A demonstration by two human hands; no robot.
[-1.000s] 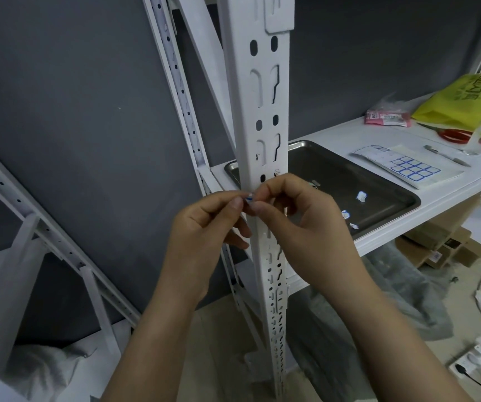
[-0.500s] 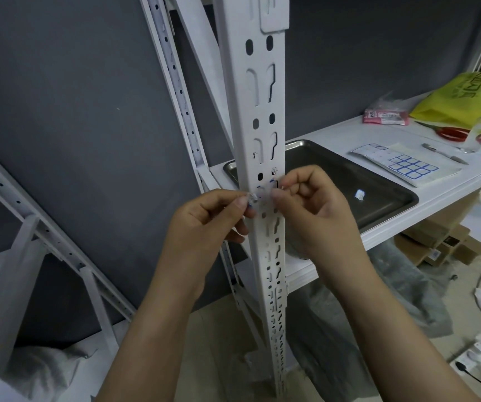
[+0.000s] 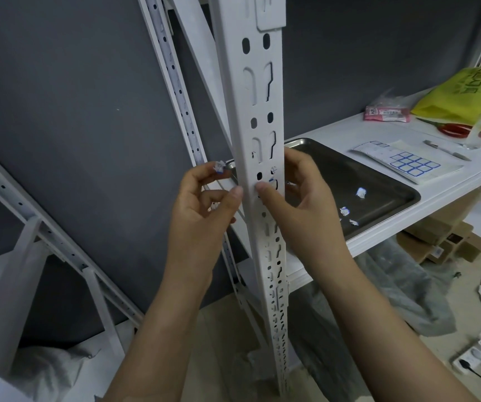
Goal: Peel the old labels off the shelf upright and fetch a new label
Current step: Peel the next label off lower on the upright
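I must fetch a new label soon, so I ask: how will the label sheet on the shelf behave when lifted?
The label sheet looks thin and lies flat on the shelf, so it is probably light and floppy, bending if held by one corner. Lying flat, its edge may be hard to catch.

The shelf upright bars the way between left hand and tray.

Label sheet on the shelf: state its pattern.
Sheet is white with blue-outlined boxes in a grid; head view.

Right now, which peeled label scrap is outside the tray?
The crumpled scrap held by the left hand; the other three scraps lie in the steel tray.
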